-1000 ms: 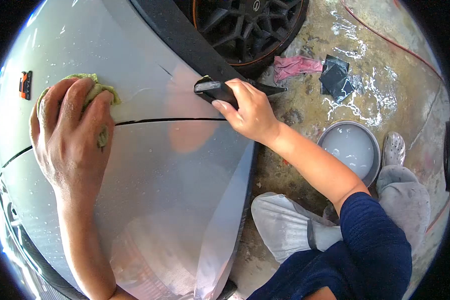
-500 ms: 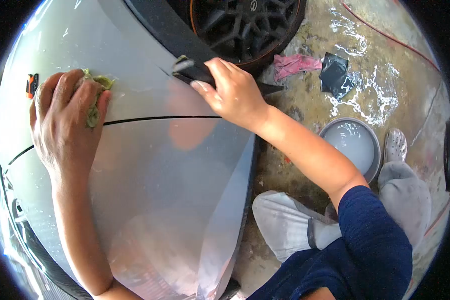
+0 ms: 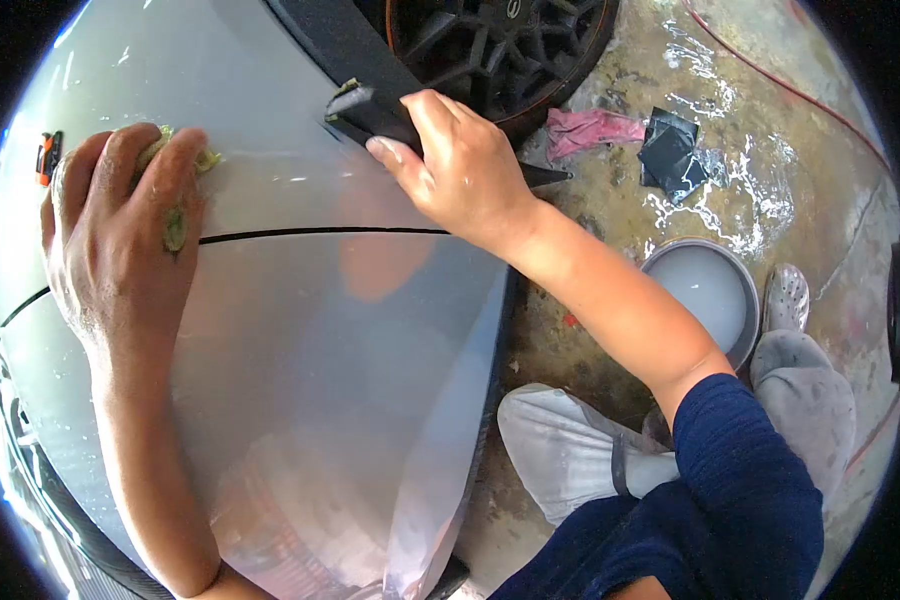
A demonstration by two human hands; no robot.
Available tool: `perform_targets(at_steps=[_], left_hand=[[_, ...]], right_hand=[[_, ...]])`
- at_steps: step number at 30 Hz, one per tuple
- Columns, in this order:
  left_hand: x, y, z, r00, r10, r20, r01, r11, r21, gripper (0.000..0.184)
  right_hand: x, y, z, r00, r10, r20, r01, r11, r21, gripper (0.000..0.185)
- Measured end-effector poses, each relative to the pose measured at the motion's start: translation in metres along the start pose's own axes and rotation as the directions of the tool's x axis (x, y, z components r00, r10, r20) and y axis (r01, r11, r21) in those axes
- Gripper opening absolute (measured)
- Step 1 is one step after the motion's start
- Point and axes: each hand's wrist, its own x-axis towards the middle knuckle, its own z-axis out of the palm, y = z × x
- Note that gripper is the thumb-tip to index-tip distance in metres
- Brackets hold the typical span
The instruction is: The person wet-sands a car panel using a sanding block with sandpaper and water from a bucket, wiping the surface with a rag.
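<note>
Right hand (image 3: 465,170) has slid along glossy panel (image 3: 270,115), gripping blocky black tool (image 3: 375,112); left hand (image 3: 122,240) clutches rumpled cloth (image 3: 174,229).

The left hand (image 3: 120,240) mostly hides the cloth (image 3: 174,229); the wheel (image 3: 505,65) is cropped.

Short navy sleeve (image 3: 745,440), pale grey trousers (image 3: 560,450), perforated clog (image 3: 787,298).

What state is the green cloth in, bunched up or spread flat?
Bunched up: the green cloth shows only in crumpled bits around the left hand, which hides the rest.
</note>
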Motion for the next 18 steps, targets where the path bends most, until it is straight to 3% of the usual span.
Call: perform_targets(at_steps=[3, 5, 10, 18], left_hand=[[-0.002, 0.0, 0.003, 0.999, 0.012, -0.047, -0.011, 1.0, 0.013, 0.025], [-0.003, -0.005, -0.003, 1.0, 0.018, 0.014, -0.018, 0.999, 0.035, 0.021], [-0.001, -0.003, -0.007, 0.999, 0.016, 0.04, -0.016, 1.0, -0.008, 0.017], [-0.007, 0.001, -0.007, 0.998, -0.001, -0.059, 0.0, 1.0, -0.012, 0.019]], right_hand=[[-0.043, 0.013, -0.005, 0.999, -0.002, 0.042, 0.001, 1.0, 0.016, 0.033], [-0.052, 0.019, -0.01, 0.999, -0.03, 0.044, 0.029, 0.999, 0.019, 0.032], [0.002, -0.005, -0.006, 0.999, 0.021, 0.028, -0.021, 1.0, 0.0, 0.028], [-0.039, 0.009, -0.006, 0.999, -0.032, 0.022, 0.031, 0.999, 0.032, 0.03]])
